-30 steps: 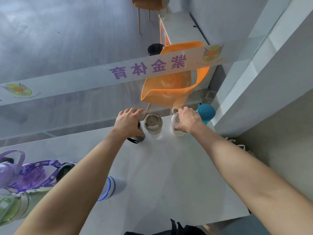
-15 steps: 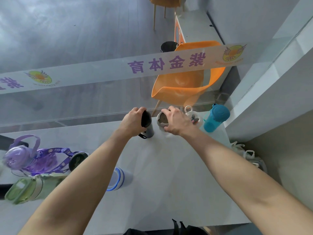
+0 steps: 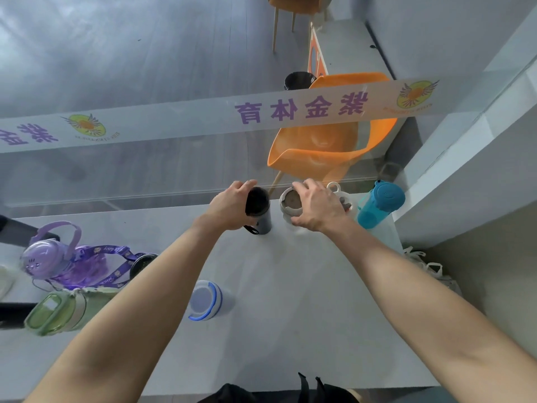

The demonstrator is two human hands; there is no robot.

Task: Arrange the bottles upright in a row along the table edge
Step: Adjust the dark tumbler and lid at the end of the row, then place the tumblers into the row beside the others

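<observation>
Along the far edge of the white table [image 3: 305, 286] stand several bottles. My left hand [image 3: 229, 207] grips a dark bottle [image 3: 259, 210] with a black lid, upright. My right hand [image 3: 316, 207] is closed over the top of a white bottle with a metal lid [image 3: 290, 203]. Just right of it a white bottle with a loop handle [image 3: 337, 189] is mostly hidden by my hand. A teal bottle [image 3: 377, 205] stands at the far right. A white bottle with blue rings [image 3: 206, 299] stands mid-table. A purple bottle [image 3: 55, 260] and a green bottle [image 3: 64, 311] lie at the left.
A glass partition with a printed band [image 3: 261, 114] rises behind the table's far edge. An orange chair [image 3: 328, 146] stands beyond it. A white wall ledge [image 3: 465, 158] bounds the right side. A black-lidded item [image 3: 142, 261] lies by the purple strap.
My right hand moved left from the loop-handled white bottle to the metal-lidded one. My left hand stayed on the dark bottle. The view shifted, showing more of the left side.
</observation>
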